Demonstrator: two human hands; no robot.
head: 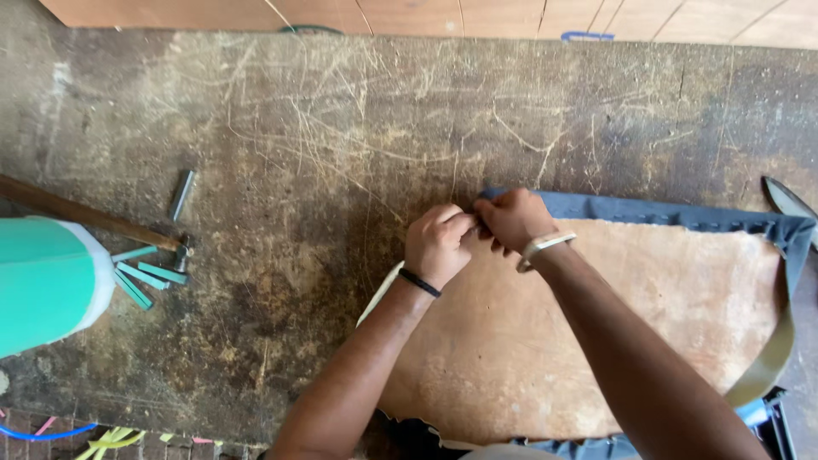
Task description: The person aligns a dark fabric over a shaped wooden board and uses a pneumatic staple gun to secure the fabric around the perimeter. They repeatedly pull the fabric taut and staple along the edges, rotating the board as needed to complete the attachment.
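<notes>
Both hands, left (436, 244) and right (514, 218), pinch the blue fabric (682, 213) at the board (596, 324) corner, fingers clenched, pulling it taut over the edge.

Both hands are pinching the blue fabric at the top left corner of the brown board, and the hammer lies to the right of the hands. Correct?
Not quite. In the head view the hammer lies to the left of the hands, beside the green container. The rest holds: the left hand and right hand pinch the blue fabric at the brown board's top left corner.
</notes>
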